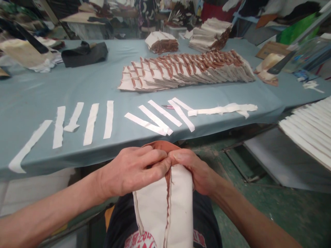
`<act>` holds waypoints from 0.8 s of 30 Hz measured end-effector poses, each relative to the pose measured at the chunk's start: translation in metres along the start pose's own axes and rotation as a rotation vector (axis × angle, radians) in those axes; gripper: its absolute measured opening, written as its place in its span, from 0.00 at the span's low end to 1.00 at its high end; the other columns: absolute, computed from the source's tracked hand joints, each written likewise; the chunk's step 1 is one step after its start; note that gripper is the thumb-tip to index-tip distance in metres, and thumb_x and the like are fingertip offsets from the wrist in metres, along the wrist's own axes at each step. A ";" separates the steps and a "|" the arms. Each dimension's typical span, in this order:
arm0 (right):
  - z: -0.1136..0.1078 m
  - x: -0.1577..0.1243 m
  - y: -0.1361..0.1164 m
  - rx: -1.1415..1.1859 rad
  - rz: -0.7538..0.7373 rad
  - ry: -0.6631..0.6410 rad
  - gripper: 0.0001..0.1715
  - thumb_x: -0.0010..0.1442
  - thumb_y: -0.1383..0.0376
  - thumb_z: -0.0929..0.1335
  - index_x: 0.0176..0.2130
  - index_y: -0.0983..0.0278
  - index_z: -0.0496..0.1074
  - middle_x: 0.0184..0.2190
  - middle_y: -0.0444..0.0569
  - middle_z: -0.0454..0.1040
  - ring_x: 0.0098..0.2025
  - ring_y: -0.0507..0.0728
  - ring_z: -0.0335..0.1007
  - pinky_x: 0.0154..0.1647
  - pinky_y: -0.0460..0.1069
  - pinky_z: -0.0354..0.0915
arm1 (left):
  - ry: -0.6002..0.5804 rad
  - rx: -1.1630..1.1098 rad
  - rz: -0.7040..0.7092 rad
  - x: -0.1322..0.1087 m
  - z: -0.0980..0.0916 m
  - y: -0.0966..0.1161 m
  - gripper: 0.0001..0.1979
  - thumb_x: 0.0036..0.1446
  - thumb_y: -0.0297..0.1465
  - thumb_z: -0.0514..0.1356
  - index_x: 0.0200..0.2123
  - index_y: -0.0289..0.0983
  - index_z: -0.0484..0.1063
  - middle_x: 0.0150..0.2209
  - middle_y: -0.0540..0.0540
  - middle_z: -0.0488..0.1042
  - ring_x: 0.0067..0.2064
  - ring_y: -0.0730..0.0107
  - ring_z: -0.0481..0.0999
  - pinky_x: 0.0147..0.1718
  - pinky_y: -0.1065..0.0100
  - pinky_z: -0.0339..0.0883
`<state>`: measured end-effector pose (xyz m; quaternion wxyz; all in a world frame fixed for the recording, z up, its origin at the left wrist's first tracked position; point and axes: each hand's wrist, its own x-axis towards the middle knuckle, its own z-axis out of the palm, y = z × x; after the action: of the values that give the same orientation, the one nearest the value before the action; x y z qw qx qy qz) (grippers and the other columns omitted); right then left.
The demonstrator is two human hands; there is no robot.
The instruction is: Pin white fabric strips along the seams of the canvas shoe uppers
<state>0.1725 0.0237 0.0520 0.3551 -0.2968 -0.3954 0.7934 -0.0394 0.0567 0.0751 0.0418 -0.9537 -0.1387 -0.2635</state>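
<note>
Workshop behind, cluttered and soft at the far side; clock is centred on my view, 12 = far. Green floor [292, 213] runs from 4 to 5. Blue-grey table [77, 86] spans the whole width from 9 to 3, near edge just past the hands. On it, from 12 to 2, I have a long row of overlapping off-white and brown pieces [186, 70], fanned over each other. At 3, off the table's near side, a white ribbed stack [310, 131], cut by my frame edge.

Workpiece [152, 210] is at 6, over dark clothing [207, 224] with red print: off-white panel, brown seam down its length, brown part at the top. Bottom end runs out of my view.

Behind the row: one smaller pile [162, 43] at 12, another pile [210, 34] at 1. Dark folded material [84, 55] at 10.

Left hand [129, 170] at 7, grip clamped on the workpiece's upper part, fingers bent over it at the seam. Right hand [195, 168] at 5, grip clamped on the same part from the other side, thumb on top. Fingertips meet at the seam; can't see the undersides.

White strips: five upright or slanting strips [90, 124] around 9, a crossing group [155, 119] near centre, one long frayed strip [222, 109] toward 3. Smallest: a pen [168, 107] just above centre, between strips of the crossing group.
</note>
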 end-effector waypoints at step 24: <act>-0.001 -0.006 -0.013 -0.258 0.049 0.050 0.31 0.61 0.44 0.71 0.22 0.62 0.61 0.19 0.37 0.54 0.21 0.48 0.44 0.19 0.45 0.43 | 0.203 -0.459 -0.222 0.000 0.003 0.011 0.13 0.60 0.18 0.56 0.44 0.39 0.69 0.33 0.46 0.78 0.34 0.69 0.79 0.32 0.71 0.72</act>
<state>0.1814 0.0250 0.0640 0.3042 -0.3691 -0.4777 0.7369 -0.0353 0.0467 0.0725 -0.1912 -0.8858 -0.1743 -0.3853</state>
